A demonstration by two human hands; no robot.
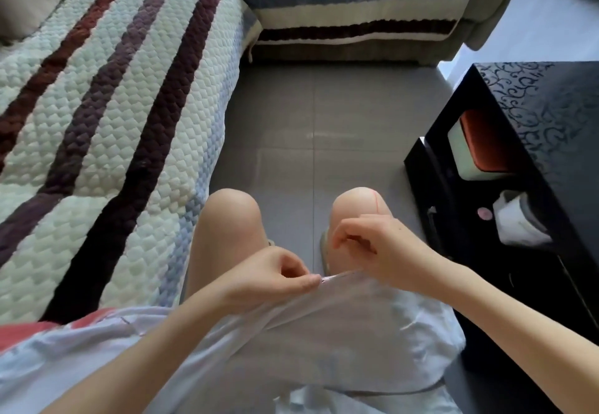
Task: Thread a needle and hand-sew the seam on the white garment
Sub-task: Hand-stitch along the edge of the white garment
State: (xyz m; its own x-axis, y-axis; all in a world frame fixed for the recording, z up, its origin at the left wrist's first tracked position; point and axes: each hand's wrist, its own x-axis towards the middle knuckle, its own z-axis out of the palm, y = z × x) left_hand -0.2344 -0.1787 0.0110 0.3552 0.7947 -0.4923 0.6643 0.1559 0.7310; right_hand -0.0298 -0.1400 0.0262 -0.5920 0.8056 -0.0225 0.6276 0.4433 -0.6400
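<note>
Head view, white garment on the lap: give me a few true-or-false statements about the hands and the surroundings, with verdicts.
1. The left hand pinches the edge of the white fabric garment. True.
2. The right hand lies flat on the floor. False: it is raised in the air, fingers curled.
3. A black patterned cabinet stands on the person's right. True.
4. The striped quilted sofa cover is plain red. False: it is pale with dark stripes.

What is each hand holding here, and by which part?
Left hand pinches the white garment at its far edge. Right hand, fingers curled, apparently pinches a red thread; no needle is visible.
</note>
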